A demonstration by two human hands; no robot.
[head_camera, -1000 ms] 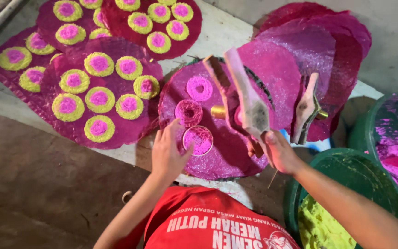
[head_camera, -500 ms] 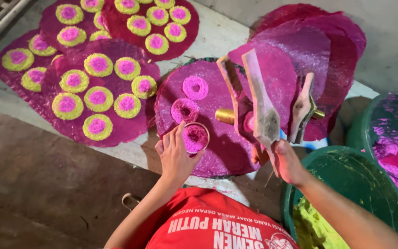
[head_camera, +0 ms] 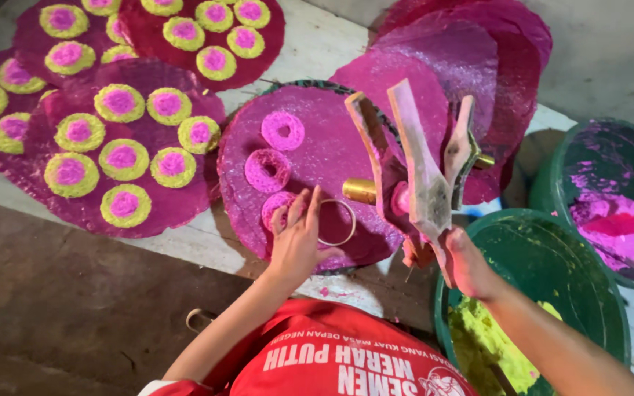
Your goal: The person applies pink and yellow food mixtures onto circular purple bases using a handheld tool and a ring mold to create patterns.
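My left hand (head_camera: 296, 238) holds a thin metal ring (head_camera: 337, 222) over the near edge of a round magenta woven tray (head_camera: 332, 147). Two pink dough rings (head_camera: 282, 130) lie on that tray, and a third pink piece (head_camera: 276, 206) sits partly hidden under my fingers. My right hand (head_camera: 467, 262) grips the handle of a wooden press tool (head_camera: 423, 172) with several flat paddle-like arms and a brass cylinder (head_camera: 361, 191) at its side, held upright over the tray's right edge.
More magenta trays at the left (head_camera: 130, 158) and top carry several yellow-and-pink discs. A stack of empty magenta trays (head_camera: 478, 66) lies at the back right. A green basin with yellow dough (head_camera: 537, 264) is near right, a basin with pink dough (head_camera: 610, 191) beyond.
My left hand set the pink piece down on the tray and now holds the bare metal ring. The press tool moved slightly right and lower.
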